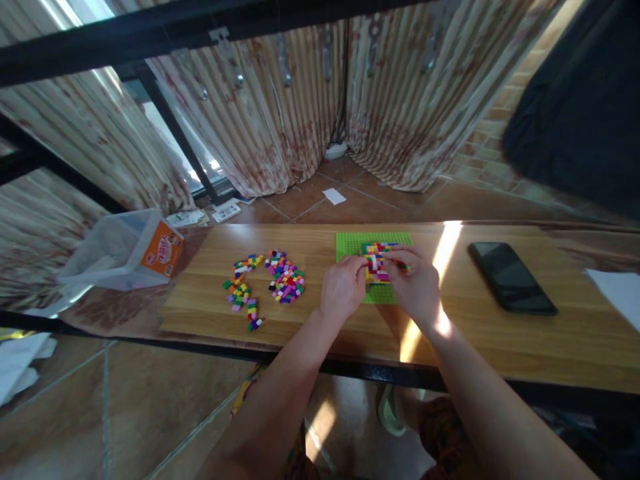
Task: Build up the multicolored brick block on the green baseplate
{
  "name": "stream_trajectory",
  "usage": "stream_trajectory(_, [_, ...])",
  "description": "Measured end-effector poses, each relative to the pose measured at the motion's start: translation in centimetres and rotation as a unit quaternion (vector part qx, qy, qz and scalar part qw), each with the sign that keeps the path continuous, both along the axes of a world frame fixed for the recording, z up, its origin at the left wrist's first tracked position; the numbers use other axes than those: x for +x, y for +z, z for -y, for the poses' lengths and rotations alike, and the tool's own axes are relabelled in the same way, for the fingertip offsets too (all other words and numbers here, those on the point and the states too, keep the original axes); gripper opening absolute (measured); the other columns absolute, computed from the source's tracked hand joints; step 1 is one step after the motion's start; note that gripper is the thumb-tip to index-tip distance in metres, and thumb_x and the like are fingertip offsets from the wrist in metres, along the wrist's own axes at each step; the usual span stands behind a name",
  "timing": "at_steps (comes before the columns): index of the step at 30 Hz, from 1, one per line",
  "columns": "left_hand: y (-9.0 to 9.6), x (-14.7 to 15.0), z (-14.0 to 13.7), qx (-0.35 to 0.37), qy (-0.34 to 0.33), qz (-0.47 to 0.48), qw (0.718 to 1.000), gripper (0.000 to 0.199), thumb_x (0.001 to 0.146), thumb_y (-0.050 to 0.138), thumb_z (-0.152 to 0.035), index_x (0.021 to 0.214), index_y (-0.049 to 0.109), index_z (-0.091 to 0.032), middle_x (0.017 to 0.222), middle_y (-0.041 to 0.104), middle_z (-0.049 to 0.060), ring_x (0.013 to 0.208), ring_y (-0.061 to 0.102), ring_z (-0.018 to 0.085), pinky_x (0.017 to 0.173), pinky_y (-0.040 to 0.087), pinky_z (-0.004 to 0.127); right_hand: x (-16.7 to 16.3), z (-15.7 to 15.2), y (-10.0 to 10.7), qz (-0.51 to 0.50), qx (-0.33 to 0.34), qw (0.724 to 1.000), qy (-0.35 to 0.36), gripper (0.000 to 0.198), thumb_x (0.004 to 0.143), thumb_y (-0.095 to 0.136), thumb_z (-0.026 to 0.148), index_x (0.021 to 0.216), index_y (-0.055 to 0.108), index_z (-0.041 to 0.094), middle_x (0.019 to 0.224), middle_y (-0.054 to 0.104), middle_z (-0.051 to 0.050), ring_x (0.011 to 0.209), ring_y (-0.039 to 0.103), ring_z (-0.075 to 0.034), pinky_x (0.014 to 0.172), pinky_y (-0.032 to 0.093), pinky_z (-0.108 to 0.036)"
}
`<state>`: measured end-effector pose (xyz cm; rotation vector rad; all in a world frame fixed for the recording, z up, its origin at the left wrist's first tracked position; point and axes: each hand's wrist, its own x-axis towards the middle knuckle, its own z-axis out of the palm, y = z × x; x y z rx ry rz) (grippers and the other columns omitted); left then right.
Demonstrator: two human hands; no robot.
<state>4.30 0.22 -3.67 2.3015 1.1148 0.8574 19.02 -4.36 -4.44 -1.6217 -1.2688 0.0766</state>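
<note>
A block of multicoloured toy building bricks [377,273] stands on a green studded baseplate [349,242]. My left hand [343,285] is closed at the block's left side, with thumb and forefinger pinched against its edge. Over its right side my right hand [416,285] is bent, thumb and fingers gripping the bricks there. My fingers cover part of the block, and any single small brick between them is too small to make out. Left of the baseplate lies a round pile of loose bricks [287,279], with a curved row of joined bricks [239,293] beside it.
The low wooden table [310,240] has a black phone [511,277] on its right. A clear plastic box [115,250] with an orange label stands beyond the left end. White paper [617,293] lies at the far right. Curtains [295,120] hang behind, below a dark metal bar [320,15].
</note>
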Motion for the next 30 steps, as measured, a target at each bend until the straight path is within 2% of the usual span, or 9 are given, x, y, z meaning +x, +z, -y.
stream_trajectory(4, [1.0,-1.2,-0.6,-0.016,0.050,-0.034,0.998,0.023,0.092,0.052,-0.014,0.104,0.072,-0.018,0.105,0.075,0.009,0.097,0.069,0.022,0.090,0.053,0.034,0.2,0.0,-0.1,0.013,-0.002,1.000,0.000,0.020,0.082,0.059,0.028,0.086,0.076,0.021,0.103,0.072,-0.011,0.100,0.066,-0.028,0.094,0.052,-0.051])
stream_trajectory(8, [2.3,-4.1,-2.6,-0.054,0.137,-0.093,0.985,0.023,0.092,0.054,-0.018,0.103,0.074,-0.019,0.103,0.077,0.008,0.095,0.070,0.021,0.089,0.053,0.032,0.4,0.0,-0.3,0.030,0.000,1.000,-0.001,0.022,0.083,0.058,0.031,0.087,0.077,0.020,0.104,0.073,-0.012,0.100,0.066,-0.029,0.094,0.052,-0.052])
stream_trajectory(12, [3.3,-8.7,-4.6,-0.099,0.228,-0.159,0.955,0.029,0.089,0.053,-0.016,0.107,0.075,-0.020,0.105,0.078,0.007,0.097,0.070,0.020,0.087,0.051,0.029,0.6,0.0,-0.6,0.046,0.003,0.999,0.002,0.022,0.084,0.058,0.030,0.086,0.077,0.020,0.104,0.073,-0.011,0.099,0.066,-0.029,0.095,0.052,-0.053])
stream_trajectory(16, [4.0,-12.8,-5.1,-0.132,0.328,-0.230,0.907,0.025,0.085,0.058,-0.019,0.101,0.077,-0.020,0.102,0.078,0.009,0.099,0.070,0.022,0.083,0.050,0.029,0.7,-0.1,-0.7,0.055,0.006,0.998,0.003,0.021,0.084,0.059,0.031,0.086,0.077,0.020,0.103,0.073,-0.012,0.099,0.067,-0.030,0.093,0.052,-0.053])
stream_trajectory(20, [4.2,-14.4,-4.9,-0.173,0.348,-0.266,0.882,0.022,0.083,0.062,-0.025,0.097,0.077,-0.018,0.100,0.078,0.012,0.098,0.070,0.024,0.082,0.049,0.029,0.7,-0.1,-0.8,0.065,0.003,0.998,-0.001,0.021,0.085,0.059,0.030,0.087,0.077,0.020,0.104,0.073,-0.012,0.100,0.066,-0.030,0.095,0.051,-0.053])
stream_trajectory(26, [3.3,-13.3,-5.4,-0.175,0.338,-0.282,0.881,0.023,0.086,0.062,-0.026,0.100,0.076,-0.014,0.109,0.075,0.017,0.108,0.069,0.028,0.089,0.050,0.032,1.0,-0.2,-1.2,0.066,0.015,0.998,0.006,0.021,0.085,0.060,0.033,0.087,0.077,0.021,0.102,0.072,-0.011,0.100,0.066,-0.029,0.094,0.052,-0.051])
stream_trajectory(30, [2.9,-13.1,-5.8,-0.184,0.335,-0.279,0.881,0.023,0.087,0.060,-0.025,0.101,0.076,-0.015,0.110,0.075,0.017,0.109,0.068,0.028,0.088,0.051,0.032,1.0,-0.2,-1.3,0.077,0.017,0.997,0.010,0.022,0.085,0.060,0.034,0.087,0.077,0.020,0.102,0.072,-0.012,0.101,0.066,-0.029,0.094,0.052,-0.052])
